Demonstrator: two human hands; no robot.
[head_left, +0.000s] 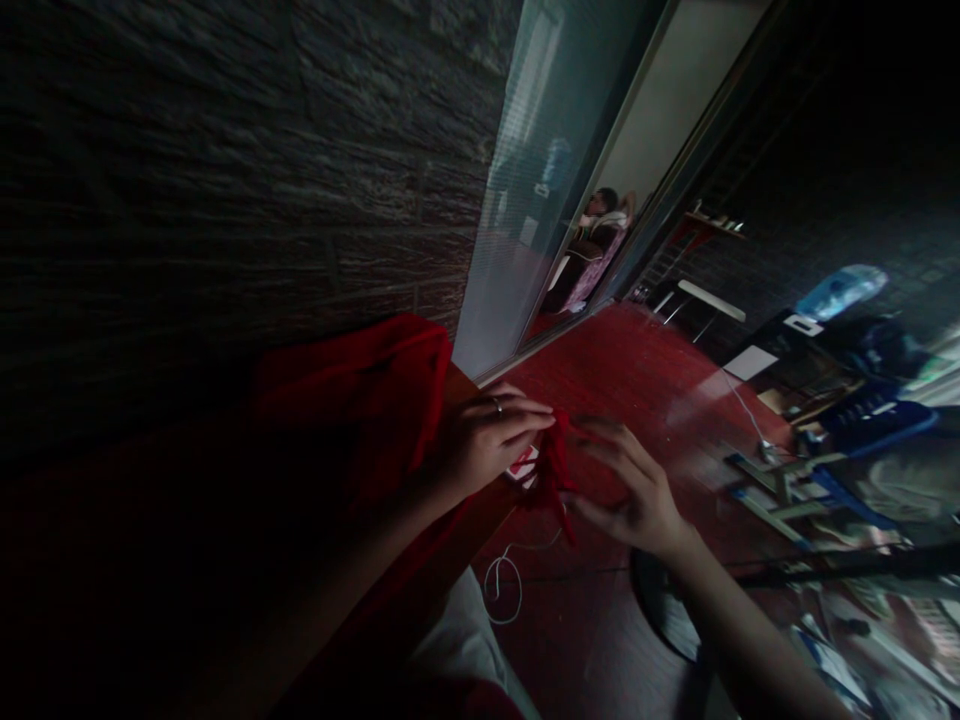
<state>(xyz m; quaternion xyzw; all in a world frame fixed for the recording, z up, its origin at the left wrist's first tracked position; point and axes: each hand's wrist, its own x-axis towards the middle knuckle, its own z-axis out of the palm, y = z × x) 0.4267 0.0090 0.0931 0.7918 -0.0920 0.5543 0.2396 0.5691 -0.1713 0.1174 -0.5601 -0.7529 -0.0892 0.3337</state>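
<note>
A small bundle of red strands (553,465) hangs between my two hands, a little blurred. My left hand (501,435), with a ring on one finger, pinches the top of the strands at its fingertips. On the other side, my right hand (626,485) has its fingers spread around the bundle, the thumb near its lower part; whether they touch it is unclear. A red and white item (525,466) lies behind the strands, partly covered. Red cloth (405,370) is heaped to the left, beside the brick wall.
A wooden edge (480,515) runs below my left hand. A white cable (504,590) loops over the red floor (592,370). Blue chair (874,420) and water dispenser bottle (844,290) stand right. A person (602,203) sits beyond the glass door (525,200).
</note>
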